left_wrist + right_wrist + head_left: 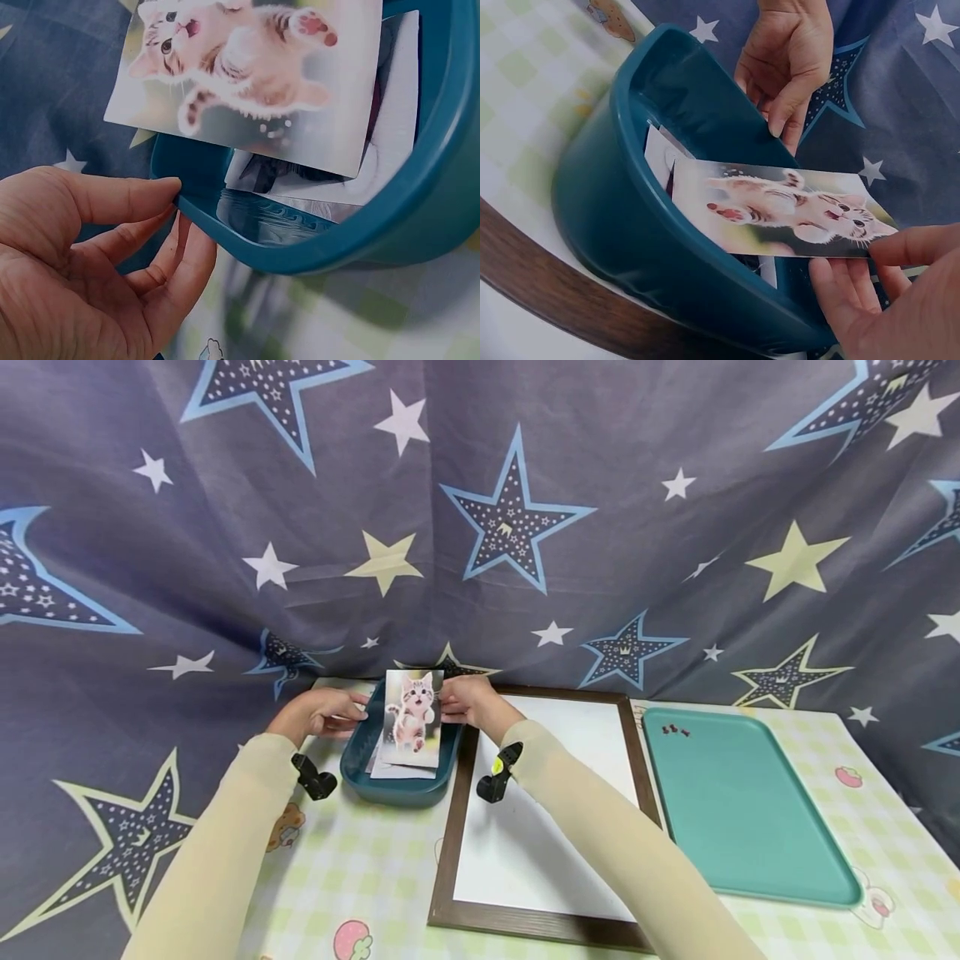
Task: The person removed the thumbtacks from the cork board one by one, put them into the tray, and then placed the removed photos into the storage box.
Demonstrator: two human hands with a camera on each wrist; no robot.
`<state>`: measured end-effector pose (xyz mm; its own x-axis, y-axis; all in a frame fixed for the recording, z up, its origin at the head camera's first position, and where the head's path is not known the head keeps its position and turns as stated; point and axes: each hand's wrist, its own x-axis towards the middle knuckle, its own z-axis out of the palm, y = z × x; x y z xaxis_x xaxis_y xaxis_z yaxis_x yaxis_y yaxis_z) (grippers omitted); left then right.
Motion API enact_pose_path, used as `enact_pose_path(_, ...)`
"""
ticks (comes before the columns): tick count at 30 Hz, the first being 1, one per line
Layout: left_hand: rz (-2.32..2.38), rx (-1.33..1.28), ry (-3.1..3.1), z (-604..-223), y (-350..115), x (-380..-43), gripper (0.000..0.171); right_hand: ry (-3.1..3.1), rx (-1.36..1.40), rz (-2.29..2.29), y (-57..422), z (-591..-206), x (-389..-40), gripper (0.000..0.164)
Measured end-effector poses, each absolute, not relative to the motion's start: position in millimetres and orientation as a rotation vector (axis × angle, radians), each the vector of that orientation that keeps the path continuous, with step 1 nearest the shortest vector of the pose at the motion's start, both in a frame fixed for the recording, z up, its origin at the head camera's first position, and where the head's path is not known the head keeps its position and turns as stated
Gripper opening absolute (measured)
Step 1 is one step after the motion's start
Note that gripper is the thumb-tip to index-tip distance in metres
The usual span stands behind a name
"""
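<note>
A kitten photo card (413, 720) is at the teal plastic bin (408, 795), above other cards (401, 127) inside it. My right hand (468, 702) pinches the photo's edge at the kitten's head end, thumb on top and fingers beneath, as the right wrist view shows. On the bin's opposite side, my left hand (326, 712) holds the rim between thumb and fingers. The left wrist view has the thumb (142, 199) at the rim's edge and the other fingers curled below it. The photo covers much of the lower cards.
Right of the bin lies a brown-framed white board (543, 852), under my right forearm. Farther right is a green tray (750, 810) with several small dark red pieces (675, 729) near its far edge. A checked cloth (390, 877) covers the table, and a star-patterned curtain (480, 635) hangs behind.
</note>
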<state>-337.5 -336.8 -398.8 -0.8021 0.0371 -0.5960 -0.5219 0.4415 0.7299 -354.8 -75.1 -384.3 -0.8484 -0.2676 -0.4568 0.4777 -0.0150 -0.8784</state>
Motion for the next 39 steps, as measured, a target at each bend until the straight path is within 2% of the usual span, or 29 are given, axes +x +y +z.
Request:
enact_pose_path(17,1.332,-0.429,2.174,-399.7,-334.7,-337.1,0.064,1.827,0.158,-1.917,-85.5,-395.8,-351.1,0.029)
enact_pose_path(30,1.287,-0.424,2.209,-393.3,-333.5,-342.2,0.063,1.884,0.173,-1.908,-90.7,-394.8,-357.9,0.029)
enact_pose_path(35,1.274,-0.417,2.212,-393.7,-332.8,-342.2,0.062,1.873,0.18,-1.882,-91.0,-392.5,-357.7,0.017)
enact_pose_path(39,1.257,-0.409,2.211,-395.1,-333.5,-343.5,0.062,1.869,0.196,-1.851,-90.3,-389.6,-356.9,0.017)
